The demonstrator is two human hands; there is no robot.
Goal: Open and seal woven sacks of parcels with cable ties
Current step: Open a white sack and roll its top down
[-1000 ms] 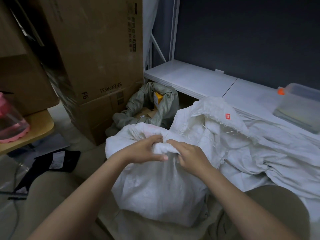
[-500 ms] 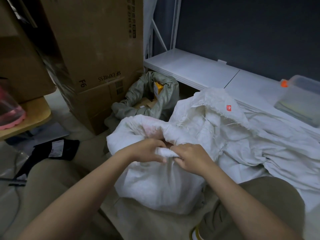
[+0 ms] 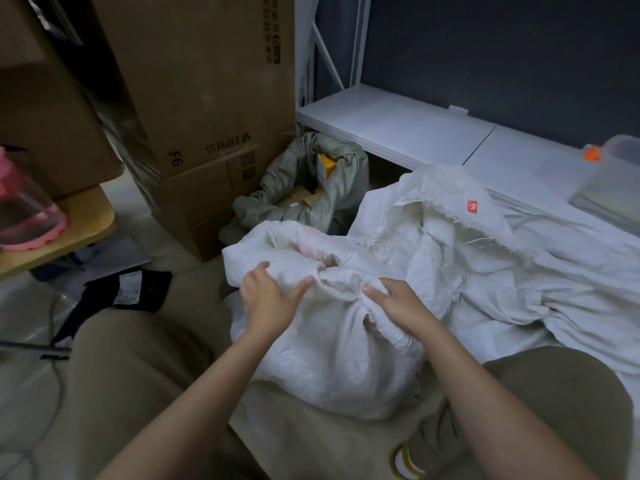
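Observation:
A white woven sack (image 3: 329,358) stands between my knees, its mouth rolled into a thick rim (image 3: 346,277) and gaping a little at the top. My left hand (image 3: 270,301) lies on the sack's left shoulder with fingers spread and the thumb touching the rim. My right hand (image 3: 398,304) curls over the rim's right side and grips it. I can see no cable tie. The sack's contents are hidden.
A second white sack (image 3: 485,265) with a red tag lies at the right. A grey-green sack (image 3: 346,174) holding a yellow parcel sits behind, by stacked cardboard boxes (image 3: 207,98). White shelf (image 3: 398,126), clear plastic box (image 3: 613,181), pink bottle (image 3: 24,216), black parcel (image 3: 128,289) on the floor.
Both hands were bunched together pinching the sack's neck. They have moved apart, the left hand's fingers have spread, and the rolled mouth is wider.

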